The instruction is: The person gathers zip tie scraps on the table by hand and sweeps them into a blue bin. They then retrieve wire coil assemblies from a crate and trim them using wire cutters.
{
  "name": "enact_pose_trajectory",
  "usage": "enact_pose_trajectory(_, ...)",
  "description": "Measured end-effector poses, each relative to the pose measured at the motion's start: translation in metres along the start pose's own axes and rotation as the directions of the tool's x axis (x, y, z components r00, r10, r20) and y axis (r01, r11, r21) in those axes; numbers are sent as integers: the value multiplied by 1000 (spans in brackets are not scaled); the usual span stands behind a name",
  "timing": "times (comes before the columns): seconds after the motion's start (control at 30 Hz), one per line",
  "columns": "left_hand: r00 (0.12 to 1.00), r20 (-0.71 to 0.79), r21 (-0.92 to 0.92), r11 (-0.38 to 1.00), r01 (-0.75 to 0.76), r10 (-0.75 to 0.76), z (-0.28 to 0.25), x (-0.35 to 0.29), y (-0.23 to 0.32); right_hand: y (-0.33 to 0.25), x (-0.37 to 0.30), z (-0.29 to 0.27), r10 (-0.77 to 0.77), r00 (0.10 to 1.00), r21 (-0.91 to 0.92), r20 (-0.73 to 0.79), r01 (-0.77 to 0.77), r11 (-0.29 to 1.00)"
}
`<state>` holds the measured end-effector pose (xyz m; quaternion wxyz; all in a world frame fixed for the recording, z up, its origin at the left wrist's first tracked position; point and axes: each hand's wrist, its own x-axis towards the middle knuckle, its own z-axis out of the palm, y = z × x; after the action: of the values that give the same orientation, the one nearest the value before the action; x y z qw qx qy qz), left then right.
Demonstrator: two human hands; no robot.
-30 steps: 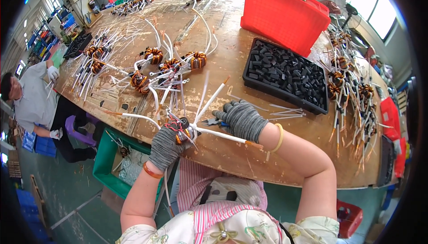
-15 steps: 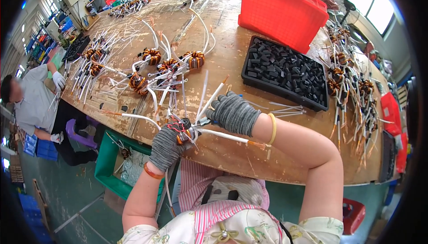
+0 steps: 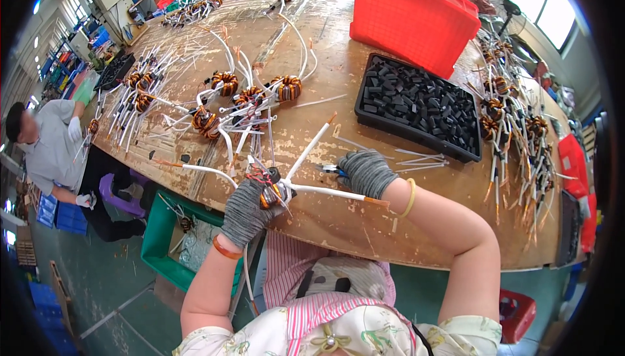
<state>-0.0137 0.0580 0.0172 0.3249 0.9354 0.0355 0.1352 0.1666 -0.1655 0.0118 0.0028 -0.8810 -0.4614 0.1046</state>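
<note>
In my gloved left hand (image 3: 246,211) is a toroidal coil (image 3: 271,194) wound with copper wire, held near the table's front edge. Thick white leads with bare copper ends spread from it, and thin red wires show on top. My gloved right hand (image 3: 368,172) is closed around small cutters (image 3: 329,169) with blue on the handle; most of the tool is hidden by the fingers. Their metal tip points toward the coil but stands apart from it. Beyond my left hand lie several similar coils (image 3: 286,88) with white leads. A loose white cable-tie strip (image 3: 320,101) rests near them.
A black tray (image 3: 416,105) of small black pieces stands right of centre, before a red bin (image 3: 413,21). White cable ties (image 3: 420,161) lie nearby. More coils (image 3: 501,122) are heaped far right. A green crate (image 3: 166,245) sits below the left edge; a co-worker (image 3: 55,141) is at left.
My right hand has drawn back rightward from the coil, uncovering the cutters. The white strip that stood upright at the coil is gone from there, and one now lies farther back.
</note>
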Motion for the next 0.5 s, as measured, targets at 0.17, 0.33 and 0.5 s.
enact_pose_trajectory(0.17, 1000, 6, -21, 1000, 13, -13, 1, -1, -1, -5, 10, 1, 71, 997, -140, 19, -68, 988)
enact_pose_trajectory(0.33, 999, -36, -55, 998, -14, 12, 3, -3, -4, -4, 10, 16, 50, 993, -159, -104, -67, 985)
enact_pose_trajectory(0.5, 1000, -8, -45, 999, 30, -30, 1, -1, -1, -51, -12, 7, -121, 980, 199, -161, 152, 968)
